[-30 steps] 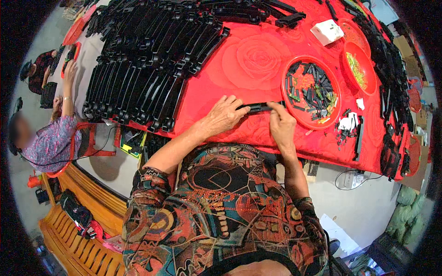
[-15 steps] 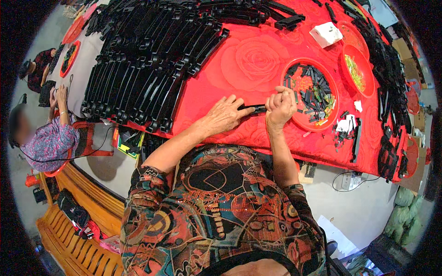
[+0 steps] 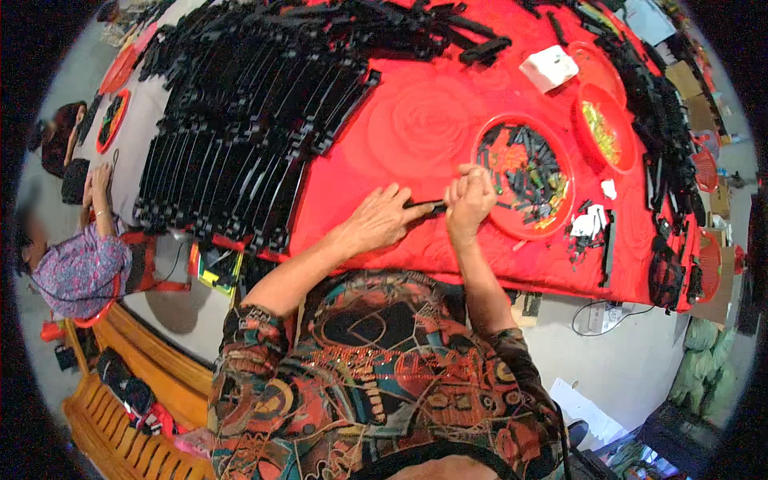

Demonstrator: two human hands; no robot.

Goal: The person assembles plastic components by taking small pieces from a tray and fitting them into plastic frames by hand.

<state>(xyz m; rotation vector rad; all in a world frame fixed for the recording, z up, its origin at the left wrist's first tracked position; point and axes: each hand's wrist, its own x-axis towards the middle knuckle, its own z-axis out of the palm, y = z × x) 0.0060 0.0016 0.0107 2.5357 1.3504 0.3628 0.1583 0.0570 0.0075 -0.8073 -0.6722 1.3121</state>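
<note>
Between my hands, just above the red tablecloth, runs a slim black strip (image 3: 427,206). My left hand (image 3: 380,218) lies low over the cloth, thumb and fingers closed on the strip's left end. My right hand (image 3: 470,200) is a fist at the other end, gripping the strip; what else sits inside the fist is hidden. Right beside that fist stands a round red tray (image 3: 570,180) of small black pieces, with some yellow-green and red bits among them.
Rows of long black plastic parts (image 3: 224,180) cover the table's left side. At right are a red bowl of yellow pieces (image 3: 600,132), a white block (image 3: 550,69), crumpled white paper (image 3: 590,222) and more black parts (image 3: 664,172). Another person (image 3: 76,260) sits at far left.
The view has shifted slightly, so the table sits a little further left. Both hands stay on the strip, my right fist slightly nearer the left hand.
</note>
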